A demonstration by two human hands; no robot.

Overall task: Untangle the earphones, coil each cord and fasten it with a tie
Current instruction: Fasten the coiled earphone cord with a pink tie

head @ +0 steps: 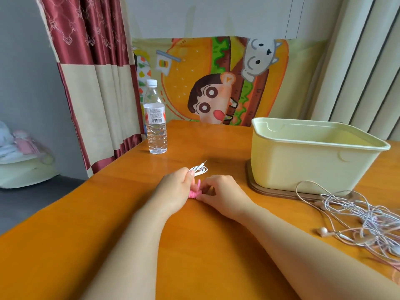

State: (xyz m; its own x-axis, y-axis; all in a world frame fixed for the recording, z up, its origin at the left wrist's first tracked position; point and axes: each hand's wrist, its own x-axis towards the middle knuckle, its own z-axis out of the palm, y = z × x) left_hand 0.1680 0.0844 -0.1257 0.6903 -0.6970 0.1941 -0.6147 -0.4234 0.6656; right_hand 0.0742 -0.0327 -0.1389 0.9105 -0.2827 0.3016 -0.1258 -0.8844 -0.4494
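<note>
You have two hands at work, one coiled cord, one tie, one loose tangle of earphones, one box and one bottle.

The coiled cord [199, 170] is thin and white, wound into a small flat bundle of loops, with its metal plug [203, 163] poking out on the far side. It sits in your left grip [175, 187]; only the far loops show past your fingers. The tie [194, 192] is bright pink. It shows as a few tight turns low between your two hands, with one end standing up. What those turns go round is hidden by your hands.

Your left grip is closed on the coiled cord, fingers curled round it and the thumb laid on top. Your right grip [218, 189] is pinched on the tie, fingertips drawn together against its pink turns, close beside your left grip. Both rest low on the worktop [104, 213].

The tangle [368, 221] lies well off to the right of your right grip, a heap of white and pale pink cords; how many sets are in it cannot be told. One earbud [323, 231] lies at its near edge. The pale yellow box [303, 161] stands beyond your right grip, touching the far side of the tangle. The bottle [155, 118] stands upright beyond your left grip.
</note>
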